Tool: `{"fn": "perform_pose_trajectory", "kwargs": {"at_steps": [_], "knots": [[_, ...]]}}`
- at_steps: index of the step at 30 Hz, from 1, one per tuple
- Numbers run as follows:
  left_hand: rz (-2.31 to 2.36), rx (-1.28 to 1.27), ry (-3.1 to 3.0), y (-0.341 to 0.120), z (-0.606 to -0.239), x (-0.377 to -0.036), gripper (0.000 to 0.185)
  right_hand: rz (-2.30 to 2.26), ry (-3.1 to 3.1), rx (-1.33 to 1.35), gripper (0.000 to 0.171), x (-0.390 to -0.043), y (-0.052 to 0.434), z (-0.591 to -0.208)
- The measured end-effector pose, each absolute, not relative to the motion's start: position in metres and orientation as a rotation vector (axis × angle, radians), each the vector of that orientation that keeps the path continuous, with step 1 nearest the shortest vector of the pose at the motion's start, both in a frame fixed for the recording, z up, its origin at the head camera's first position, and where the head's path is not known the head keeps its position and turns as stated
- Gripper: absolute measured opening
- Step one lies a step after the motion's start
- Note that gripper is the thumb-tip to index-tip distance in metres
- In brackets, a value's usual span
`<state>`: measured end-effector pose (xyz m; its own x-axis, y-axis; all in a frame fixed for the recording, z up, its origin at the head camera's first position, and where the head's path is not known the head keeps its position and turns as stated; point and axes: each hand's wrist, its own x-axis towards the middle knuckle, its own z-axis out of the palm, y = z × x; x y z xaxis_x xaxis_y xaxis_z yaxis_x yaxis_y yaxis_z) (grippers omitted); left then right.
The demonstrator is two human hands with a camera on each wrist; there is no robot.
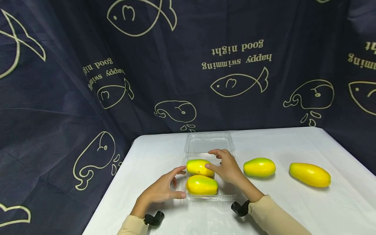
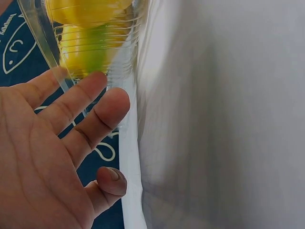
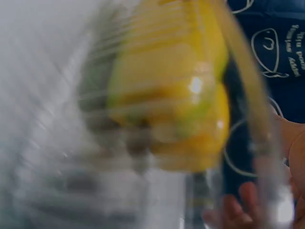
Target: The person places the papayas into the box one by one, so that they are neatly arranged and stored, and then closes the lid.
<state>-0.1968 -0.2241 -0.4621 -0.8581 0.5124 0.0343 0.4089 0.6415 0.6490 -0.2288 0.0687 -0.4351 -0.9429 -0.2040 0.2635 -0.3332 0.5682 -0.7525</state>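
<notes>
A clear plastic clamshell box (image 1: 227, 197) lies with its lid (image 1: 208, 142) folded back, away from me. Inside, two yellow papayas with green patches lie one behind the other: a far papaya (image 1: 197, 166) and a near papaya (image 1: 201, 185). My left hand (image 1: 161, 188) is at the box's left side, thumb and fingers spread, nothing in its grasp. Over the box's right part hovers my right hand (image 1: 228, 167), fingers loosely bent, with its thumb at the far papaya's right end. Whether that thumb touches the fruit I cannot tell. The right wrist view is blurred.
To the right of the box, a third papaya (image 1: 259, 167) lies on the white-covered table (image 1: 293, 209), and another papaya (image 1: 309, 175) sits farther right. A dark blue curtain (image 1: 188, 65) with fish drawings hangs behind and along the left.
</notes>
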Motion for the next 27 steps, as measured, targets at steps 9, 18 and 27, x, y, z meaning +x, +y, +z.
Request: {"fn": "perform_pose_trajectory", "kwargs": {"at_steps": [9, 18, 27], "knots": [[1.017, 0.771, 2.700, -0.224, -0.463, -0.197, 0.095, 1.294, -2.581, 0.466, 0.051, -0.221, 0.087, -0.425], [1.017, 0.765, 2.709, -0.226, -0.463, -0.196, 0.094, 1.235, -2.539, 0.466, 0.047, -0.217, 0.103, -0.422], [1.008, 0.776, 2.714, -0.225, -0.463, -0.197, 0.094, 1.158, -2.497, 0.422, 0.046, -0.210, 0.125, -0.421]]}}
